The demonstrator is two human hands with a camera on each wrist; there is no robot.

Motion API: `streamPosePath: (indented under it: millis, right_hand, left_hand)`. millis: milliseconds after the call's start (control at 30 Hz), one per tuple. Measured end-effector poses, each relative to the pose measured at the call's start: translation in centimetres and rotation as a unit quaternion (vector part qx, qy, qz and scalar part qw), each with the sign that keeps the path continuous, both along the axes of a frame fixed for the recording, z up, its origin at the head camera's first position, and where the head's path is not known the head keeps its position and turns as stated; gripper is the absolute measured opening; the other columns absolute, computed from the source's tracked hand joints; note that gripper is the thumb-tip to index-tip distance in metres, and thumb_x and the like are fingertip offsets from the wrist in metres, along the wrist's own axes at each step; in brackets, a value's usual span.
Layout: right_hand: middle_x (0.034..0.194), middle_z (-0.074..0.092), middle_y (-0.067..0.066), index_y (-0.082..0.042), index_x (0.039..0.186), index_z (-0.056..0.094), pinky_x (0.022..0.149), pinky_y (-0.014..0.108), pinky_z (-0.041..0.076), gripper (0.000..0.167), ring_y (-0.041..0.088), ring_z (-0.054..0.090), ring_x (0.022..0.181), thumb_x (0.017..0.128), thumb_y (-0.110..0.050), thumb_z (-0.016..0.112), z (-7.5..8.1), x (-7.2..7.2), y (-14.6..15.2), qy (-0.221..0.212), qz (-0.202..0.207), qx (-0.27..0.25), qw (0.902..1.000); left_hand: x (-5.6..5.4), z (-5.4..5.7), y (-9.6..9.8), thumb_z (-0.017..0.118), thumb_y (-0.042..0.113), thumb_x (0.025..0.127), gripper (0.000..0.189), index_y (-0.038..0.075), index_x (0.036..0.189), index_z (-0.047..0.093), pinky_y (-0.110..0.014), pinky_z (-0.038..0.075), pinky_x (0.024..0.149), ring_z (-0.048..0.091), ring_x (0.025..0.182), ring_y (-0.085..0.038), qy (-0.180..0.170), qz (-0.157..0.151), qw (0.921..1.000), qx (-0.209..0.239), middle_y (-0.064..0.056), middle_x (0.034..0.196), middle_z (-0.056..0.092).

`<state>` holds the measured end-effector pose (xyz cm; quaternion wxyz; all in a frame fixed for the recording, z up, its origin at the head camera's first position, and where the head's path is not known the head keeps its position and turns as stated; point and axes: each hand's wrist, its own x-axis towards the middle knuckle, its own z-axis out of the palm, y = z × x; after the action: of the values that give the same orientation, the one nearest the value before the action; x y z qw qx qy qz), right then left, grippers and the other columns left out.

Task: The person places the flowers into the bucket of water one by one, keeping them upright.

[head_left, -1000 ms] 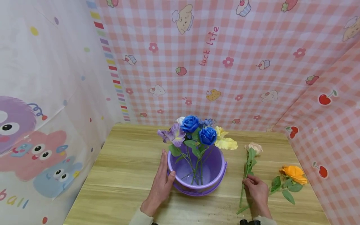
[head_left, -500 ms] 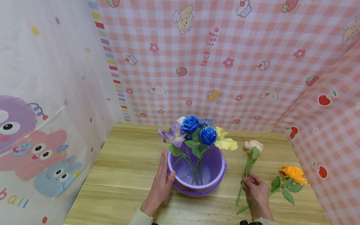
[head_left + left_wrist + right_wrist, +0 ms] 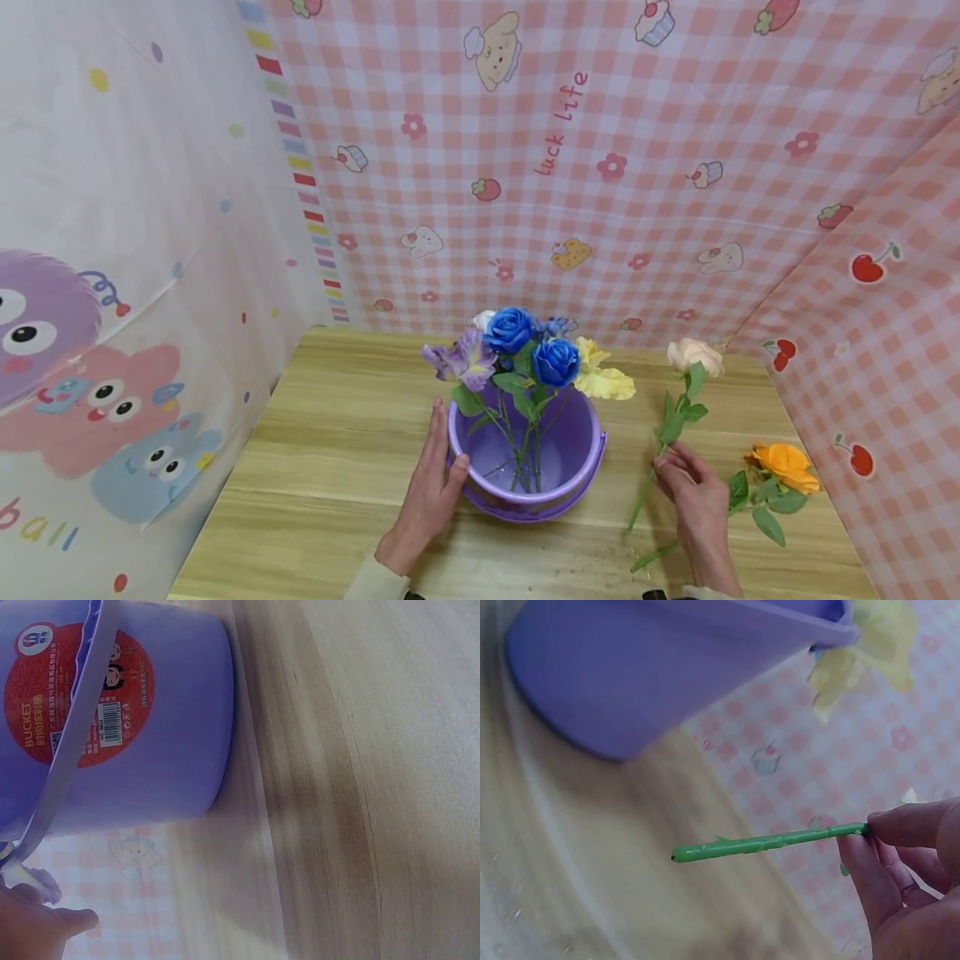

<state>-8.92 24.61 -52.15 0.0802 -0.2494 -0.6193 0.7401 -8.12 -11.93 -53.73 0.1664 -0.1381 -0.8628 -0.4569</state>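
Observation:
A purple bucket (image 3: 459, 433) stands on the table with several artificial flowers in it: two blue roses (image 3: 557, 362), a purple flower (image 3: 471, 358), a yellow one (image 3: 603, 382) and others behind. My left hand (image 3: 426, 496) rests against the bucket's left side with straight fingers. To the right of the bucket, my right hand (image 3: 697, 496) pinches the green stem (image 3: 757, 844) of a pale pink rose (image 3: 695, 356) between thumb and fingers. The rose is raised off the table, its bloom pointing away from me. In the right wrist view the cut end of the stem points towards the bucket.
An orange rose (image 3: 786, 467) with green leaves lies on the table at the right, its stem running under or behind my right forearm. Small crumbs lie near the front of the wooden table (image 3: 322, 433). Patterned cloths (image 3: 562, 208) hang at the back and both sides.
My right hand has lifted the pale pink rose from the table and moved slightly away from me and right. My left hand and the bucket have stayed in place.

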Motion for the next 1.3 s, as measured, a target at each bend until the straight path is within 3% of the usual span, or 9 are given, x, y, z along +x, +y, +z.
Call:
streamPosePath:
  millis: [400,667,1000,1300]
  right_hand:
    - [0.101,0.066,-0.001,0.002,0.140,0.057,0.080,0.022,0.062,0.050,0.007,0.073,0.088,0.094,-0.002,0.075,3.8,0.6,-1.5,0.052,0.007,0.004,0.9986]
    - [0.101,0.067,0.005,0.003,0.130,0.064,0.078,0.024,0.063,0.040,0.010,0.073,0.086,0.092,0.002,0.075,6.6,0.7,-3.2,0.111,-0.006,0.018,0.9936]
    - [0.100,0.068,0.009,0.009,0.122,0.066,0.079,0.028,0.063,0.031,0.013,0.073,0.086,0.091,0.011,0.071,9.7,1.1,-5.3,0.187,0.005,0.011,0.9823]
    - [0.098,0.071,0.010,0.015,0.119,0.065,0.080,0.030,0.064,0.030,0.017,0.074,0.086,0.089,0.016,0.070,11.4,1.2,-7.1,0.251,0.030,-0.007,0.9675]
  left_hand:
    - [0.1,0.1,0.0,0.049,0.027,0.107,0.073,0.008,0.167,0.013,-0.048,0.020,0.124,0.015,0.157,-0.030,-0.001,0.003,1.0000,-0.002,-0.008,0.174,0.008]
    - [0.0,0.0,0.0,0.049,0.028,0.107,0.072,0.006,0.166,0.014,-0.045,0.019,0.124,0.015,0.157,-0.030,0.002,0.004,1.0000,-0.006,-0.008,0.174,0.008]
    - [-0.1,0.0,0.0,0.049,0.029,0.108,0.072,0.007,0.167,0.013,-0.050,0.022,0.123,0.016,0.157,-0.030,0.003,0.005,0.9999,-0.012,-0.008,0.174,0.008]
    - [0.0,0.1,-0.1,0.049,0.027,0.107,0.073,0.007,0.167,0.013,-0.050,0.022,0.123,0.016,0.157,-0.030,0.004,0.005,0.9999,-0.010,-0.008,0.174,0.009]
